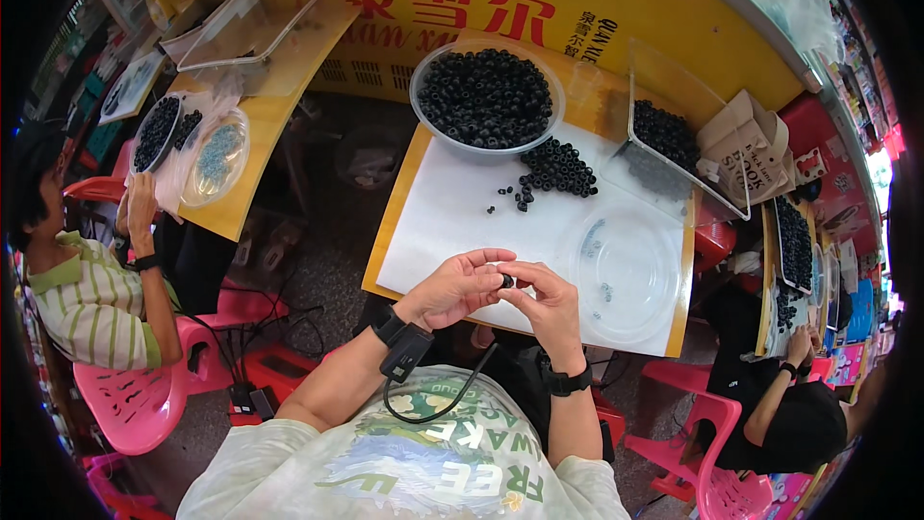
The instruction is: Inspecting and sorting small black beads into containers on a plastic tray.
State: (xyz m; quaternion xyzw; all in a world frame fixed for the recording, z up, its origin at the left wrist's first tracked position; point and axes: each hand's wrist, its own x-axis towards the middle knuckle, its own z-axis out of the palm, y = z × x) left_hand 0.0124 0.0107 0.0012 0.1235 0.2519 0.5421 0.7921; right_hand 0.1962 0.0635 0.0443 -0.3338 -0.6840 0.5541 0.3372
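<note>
My left hand [456,291] and my right hand [543,300] meet above the near edge of a white sheet on the table. Between their fingertips is a small black round part [507,281], pinched from both sides. Beyond them lies a loose pile of similar black parts [560,169], a few scattered to its left. A transparent round bowl [420,108] heaped with these parts stands at the far side. Right of my right hand sits a shallow transparent plate [643,303] holding a few tiny pale blue pieces [606,293].
A transparent bin [717,188] with more black parts stands at the right, beside a paper bag [746,140]. People work at tables on either side, one in a striped shirt [91,303] at left. Pink chairs [130,400] and cables [279,323] are on the floor.
</note>
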